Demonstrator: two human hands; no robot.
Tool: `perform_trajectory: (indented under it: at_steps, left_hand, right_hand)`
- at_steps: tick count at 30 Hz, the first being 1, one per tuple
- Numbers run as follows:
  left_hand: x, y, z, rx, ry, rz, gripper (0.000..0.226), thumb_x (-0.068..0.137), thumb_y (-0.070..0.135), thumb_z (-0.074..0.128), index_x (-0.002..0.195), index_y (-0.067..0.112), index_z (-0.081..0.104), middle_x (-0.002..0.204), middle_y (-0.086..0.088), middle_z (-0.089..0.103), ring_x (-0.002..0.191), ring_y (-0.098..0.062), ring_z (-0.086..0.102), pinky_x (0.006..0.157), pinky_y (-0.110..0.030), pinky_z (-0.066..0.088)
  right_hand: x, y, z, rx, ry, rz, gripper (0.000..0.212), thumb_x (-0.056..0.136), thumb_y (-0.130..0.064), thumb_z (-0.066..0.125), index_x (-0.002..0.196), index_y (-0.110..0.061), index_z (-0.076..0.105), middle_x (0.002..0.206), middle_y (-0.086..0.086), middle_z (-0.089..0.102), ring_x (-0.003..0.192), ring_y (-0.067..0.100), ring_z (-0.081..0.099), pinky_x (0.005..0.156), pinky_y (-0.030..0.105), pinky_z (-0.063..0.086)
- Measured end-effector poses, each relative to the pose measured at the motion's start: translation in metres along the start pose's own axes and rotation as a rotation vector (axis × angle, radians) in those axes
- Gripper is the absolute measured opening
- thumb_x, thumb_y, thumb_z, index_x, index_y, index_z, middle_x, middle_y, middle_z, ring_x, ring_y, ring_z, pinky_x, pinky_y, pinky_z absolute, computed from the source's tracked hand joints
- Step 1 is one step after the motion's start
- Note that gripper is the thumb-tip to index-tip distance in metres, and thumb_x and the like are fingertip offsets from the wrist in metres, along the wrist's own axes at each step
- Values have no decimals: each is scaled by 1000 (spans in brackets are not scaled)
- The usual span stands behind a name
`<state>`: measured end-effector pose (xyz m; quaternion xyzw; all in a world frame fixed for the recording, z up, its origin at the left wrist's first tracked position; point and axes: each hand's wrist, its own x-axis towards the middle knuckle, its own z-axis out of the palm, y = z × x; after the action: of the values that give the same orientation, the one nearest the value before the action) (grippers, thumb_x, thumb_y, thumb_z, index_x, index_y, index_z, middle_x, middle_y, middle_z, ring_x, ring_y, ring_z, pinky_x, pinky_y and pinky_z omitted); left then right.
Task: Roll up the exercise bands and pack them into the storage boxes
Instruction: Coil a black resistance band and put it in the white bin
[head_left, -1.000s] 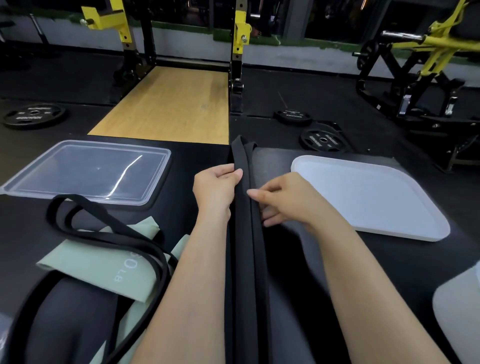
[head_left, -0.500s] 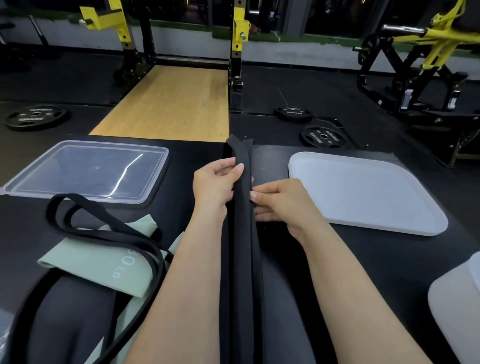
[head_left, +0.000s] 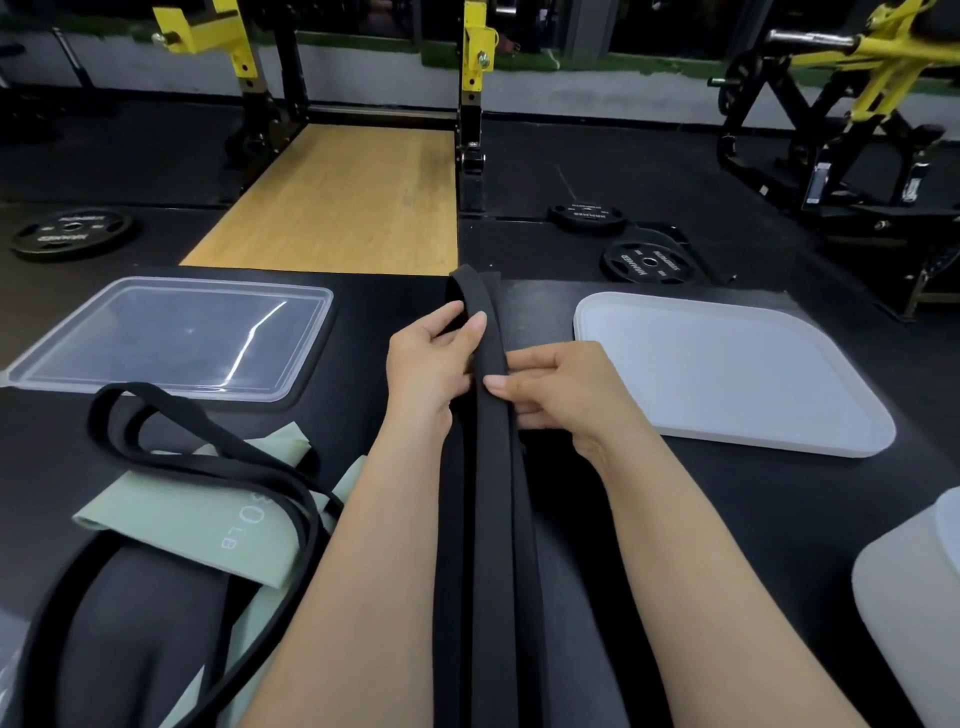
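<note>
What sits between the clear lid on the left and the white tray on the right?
In the head view, both hands, left hand and right hand, gripping the wide black band, lie between the clear lid and white tray.

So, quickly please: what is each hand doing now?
Left hand: closed, pinching the wide black band.
Right hand: closed, gripping the same band.

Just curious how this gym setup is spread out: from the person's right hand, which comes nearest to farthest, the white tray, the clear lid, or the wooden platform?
From the right hand:
1. White tray, just to its right.
2. Clear lid, across on the left.
3. Wooden platform, on the floor straight ahead.
</note>
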<state>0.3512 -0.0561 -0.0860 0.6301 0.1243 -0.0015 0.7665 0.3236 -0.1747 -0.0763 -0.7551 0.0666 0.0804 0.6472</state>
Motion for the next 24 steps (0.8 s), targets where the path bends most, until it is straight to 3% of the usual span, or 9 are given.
perform_trajectory:
  at_steps: [2,4,7,10,12,15,20,22,24]
  left_hand:
    - [-2,0,-1,49,-17,-8,46,88,24,64,131,15,53,110,-3,68,102,-17,65,78,-26,55]
    - [-5,0,-4,96,-35,-14,44,89,25,63,130,13,55,112,-5,68,102,-20,65,83,-33,56]
    - [-10,0,-8,146,-94,-23,38,88,23,64,125,14,59,109,-8,69,102,-24,66,77,-31,58]
    - [-15,0,-13,189,-177,-51,41,88,22,64,127,13,57,109,-11,70,98,-25,68,75,-31,58]
    - [-17,2,-16,218,-252,-94,43,88,22,63,129,12,54,104,-9,71,90,-21,70,73,-30,59]
    - [-20,4,-18,218,-380,-159,40,87,18,65,124,7,58,89,-5,73,70,-11,71,60,-23,56]
    - [-18,3,-19,199,-265,-144,16,80,10,72,91,15,63,74,-1,72,60,-7,68,52,-19,52]
    - [-16,2,-18,193,-219,-124,16,79,10,73,90,15,63,72,-1,72,61,-8,68,53,-20,52]
    - [-13,3,-17,178,-166,-99,12,81,8,71,88,15,63,66,0,71,57,-7,67,50,-19,52]
  right_hand:
    - [2,0,1,28,25,-12,26,77,-6,75,103,-6,69,84,6,73,67,11,70,55,19,53]
    - [5,0,1,54,51,-45,17,79,-5,73,94,-11,71,81,4,73,67,11,71,57,19,53]
    - [10,-1,-1,94,102,-89,14,81,-5,70,85,-19,71,82,4,74,75,16,72,67,27,57]
    - [16,3,1,109,177,-97,16,81,-11,72,93,-21,70,88,2,74,85,19,71,79,33,57]
    - [20,6,2,80,240,-105,29,79,-18,75,107,-18,68,93,-1,73,90,16,70,86,36,55]
    - [20,7,5,46,265,-137,35,79,-24,75,112,-17,67,95,-2,74,94,14,69,90,40,54]
    - [19,7,10,-46,238,-152,37,85,-28,68,119,-15,64,106,-3,71,101,9,64,93,33,51]
    - [17,5,9,-86,203,-141,37,86,-32,67,118,-14,64,104,-4,70,95,9,65,86,28,53]
    - [15,1,6,-141,165,-123,30,84,-34,68,105,-13,68,92,-1,71,82,10,66,74,26,56]
